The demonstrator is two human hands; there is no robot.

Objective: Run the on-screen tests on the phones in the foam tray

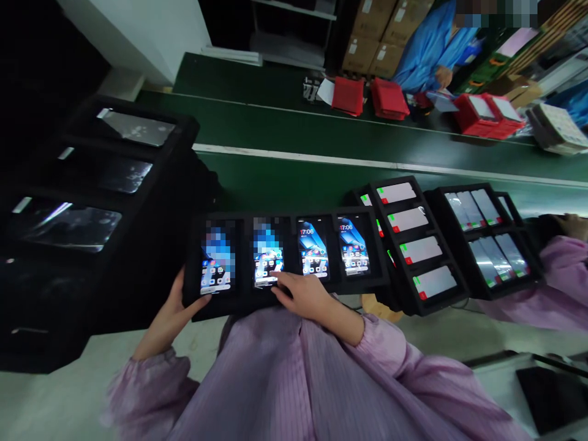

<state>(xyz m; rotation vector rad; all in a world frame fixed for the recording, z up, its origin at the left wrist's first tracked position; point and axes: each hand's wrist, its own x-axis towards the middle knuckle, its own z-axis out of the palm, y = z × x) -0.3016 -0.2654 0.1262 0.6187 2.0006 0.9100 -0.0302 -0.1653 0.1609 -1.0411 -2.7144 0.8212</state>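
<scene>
A black foam tray (243,303) lies in front of me with several lit smartphones in a row, each in its own slot. My left hand (169,315) grips the tray's left end, its thumb over the front rim by the bottom of the leftmost smartphone (218,257). My right hand (307,298) is over the tray with its fingers partly extended and holds nothing. Its fingertips are at the lower part of the second smartphone (267,254). To the right, the third smartphone (313,245) and the rightmost smartphone (353,245) show a clock reading 17:06.
Stacked black trays (138,202) with dark-screened phones stand at left. At right are trays with white-screened phones (416,245) and a tray of grey-screened phones (487,242). Red packets (348,96) lie across the green bench (285,135). Co-workers' sleeves (565,269) show at right.
</scene>
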